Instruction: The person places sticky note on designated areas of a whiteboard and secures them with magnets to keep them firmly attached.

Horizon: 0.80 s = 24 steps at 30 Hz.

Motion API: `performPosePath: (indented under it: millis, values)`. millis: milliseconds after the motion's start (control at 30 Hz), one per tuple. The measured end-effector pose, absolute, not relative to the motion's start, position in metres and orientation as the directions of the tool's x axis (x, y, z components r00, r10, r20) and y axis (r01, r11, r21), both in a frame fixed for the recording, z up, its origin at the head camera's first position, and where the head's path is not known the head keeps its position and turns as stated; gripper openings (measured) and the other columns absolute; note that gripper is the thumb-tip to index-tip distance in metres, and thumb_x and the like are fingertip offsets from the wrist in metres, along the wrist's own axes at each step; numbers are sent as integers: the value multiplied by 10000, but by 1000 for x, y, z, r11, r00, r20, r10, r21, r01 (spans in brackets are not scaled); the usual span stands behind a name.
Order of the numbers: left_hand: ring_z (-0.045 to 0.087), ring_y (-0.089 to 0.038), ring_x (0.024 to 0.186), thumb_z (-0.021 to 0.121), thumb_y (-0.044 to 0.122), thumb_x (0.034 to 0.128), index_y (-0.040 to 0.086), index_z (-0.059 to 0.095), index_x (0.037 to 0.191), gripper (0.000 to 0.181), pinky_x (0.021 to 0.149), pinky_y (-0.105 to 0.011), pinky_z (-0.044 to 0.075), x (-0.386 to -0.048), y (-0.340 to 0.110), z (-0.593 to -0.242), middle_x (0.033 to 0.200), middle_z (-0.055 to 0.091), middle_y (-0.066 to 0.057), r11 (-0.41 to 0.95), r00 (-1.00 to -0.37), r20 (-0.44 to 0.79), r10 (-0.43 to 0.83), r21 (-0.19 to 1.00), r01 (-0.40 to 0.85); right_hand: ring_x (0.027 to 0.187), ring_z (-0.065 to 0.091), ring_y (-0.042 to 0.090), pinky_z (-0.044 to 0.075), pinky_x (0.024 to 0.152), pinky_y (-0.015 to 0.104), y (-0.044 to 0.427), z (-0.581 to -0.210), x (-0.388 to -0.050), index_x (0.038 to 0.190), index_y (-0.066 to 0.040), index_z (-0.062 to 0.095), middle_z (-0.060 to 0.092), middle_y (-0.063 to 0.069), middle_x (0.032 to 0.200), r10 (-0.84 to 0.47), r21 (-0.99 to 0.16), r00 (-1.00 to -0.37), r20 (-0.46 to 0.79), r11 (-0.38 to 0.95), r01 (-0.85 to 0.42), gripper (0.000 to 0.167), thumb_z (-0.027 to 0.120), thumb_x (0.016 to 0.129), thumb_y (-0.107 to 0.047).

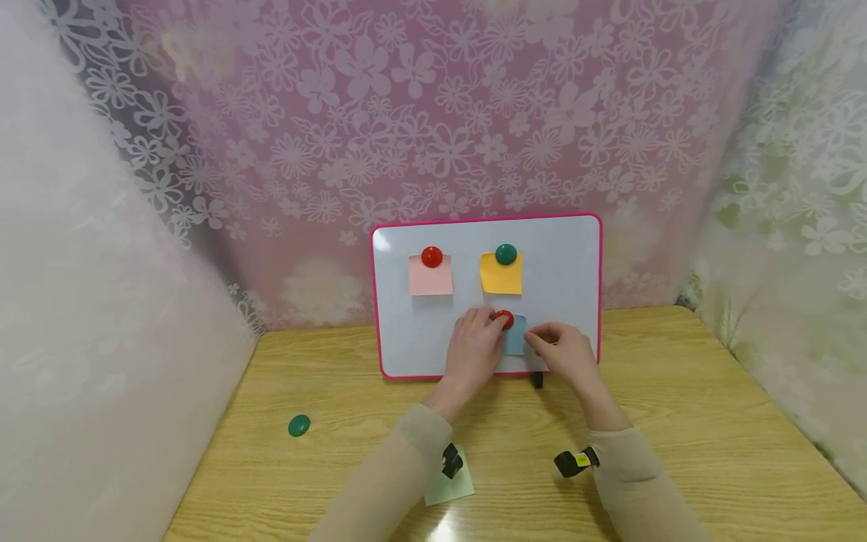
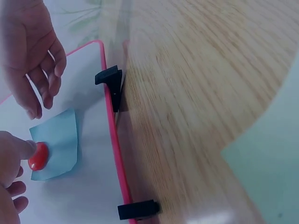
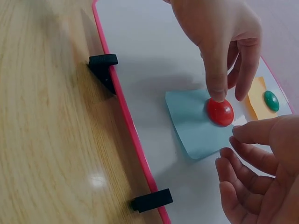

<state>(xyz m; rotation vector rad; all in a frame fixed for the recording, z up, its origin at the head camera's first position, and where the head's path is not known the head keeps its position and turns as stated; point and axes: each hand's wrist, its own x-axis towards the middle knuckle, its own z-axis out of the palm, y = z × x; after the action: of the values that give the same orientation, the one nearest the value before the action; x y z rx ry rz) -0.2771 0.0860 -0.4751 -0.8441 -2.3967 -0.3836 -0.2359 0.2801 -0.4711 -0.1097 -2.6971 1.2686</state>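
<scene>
A blue sticky note (image 1: 516, 336) lies against the whiteboard (image 1: 558, 263), with a red round magnet (image 3: 220, 112) on its upper part. My left hand (image 1: 474, 346) touches the magnet with its thumb, the other fingers bent loosely beside it. At the note's right side is my right hand (image 1: 564, 350), its fingertips close to the paper's edge; whether they touch it I cannot tell. Higher on the board, a pink note (image 1: 430, 280) hangs under another red magnet (image 1: 431, 257), and a yellow-orange note (image 1: 502, 277) under a green magnet (image 1: 506, 254).
The board leans on black feet (image 3: 152, 200) near the back of the wooden table (image 1: 352, 467). A loose green magnet (image 1: 299, 425) lies at the left. Partly under my left forearm is a pale green note (image 1: 450, 491). Flowered sheets (image 1: 420, 135) surround the table.
</scene>
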Motion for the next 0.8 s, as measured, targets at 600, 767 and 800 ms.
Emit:
performPosePath:
  millis: [600,767,800]
  values:
    - [683,-156,1057,805,243,990,141,804,1229,260,957,-287,553,-261,29,-476,1126,788,35,654,-582,555,595,87,752,923,695,236,585,804,406,253,-487,-217,1060,-77,790,768,31,992,-32,-706,-991,128,699,-113,197,735,1029,-263]
    - [727,-185,1030,810,216,984,91,816,1178,231,965,-329,571,-250,10,-477,1087,800,-2,611,-558,566,607,116,783,902,670,192,578,784,386,244,-492,-213,1042,-110,793,755,-9,979,-63,-691,-994,90,715,-108,160,754,1017,-263]
    - [732,-193,1032,807,211,985,83,815,1174,228,966,-339,574,-249,7,-478,1086,800,-10,607,-559,565,607,126,785,900,665,186,574,785,388,243,-493,-212,1040,-115,795,753,-14,978,-67,-684,-994,88,721,-109,156,757,1014,-263]
